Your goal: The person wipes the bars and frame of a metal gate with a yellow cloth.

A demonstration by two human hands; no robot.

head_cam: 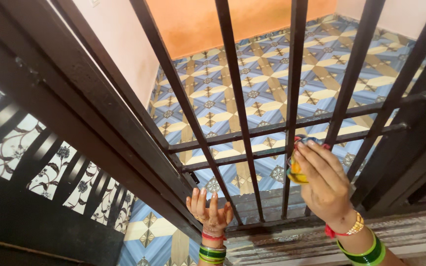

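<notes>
A dark metal gate [239, 113] with upright bars and two cross rails fills the view. My right hand [324, 184] presses a small yellow and blue cloth or sponge [294, 170] against an upright bar just below the cross rails. My left hand [209, 213] is raised with fingers spread, resting on the lower part of a bar near the gate's bottom left. Both wrists wear green bangles.
Beyond the gate lies a blue and cream patterned tile floor [272, 69] and an orange wall [223, 19]. A worn stone step [321, 241] runs under the gate. A floral-patterned grille panel [35, 162] stands at left.
</notes>
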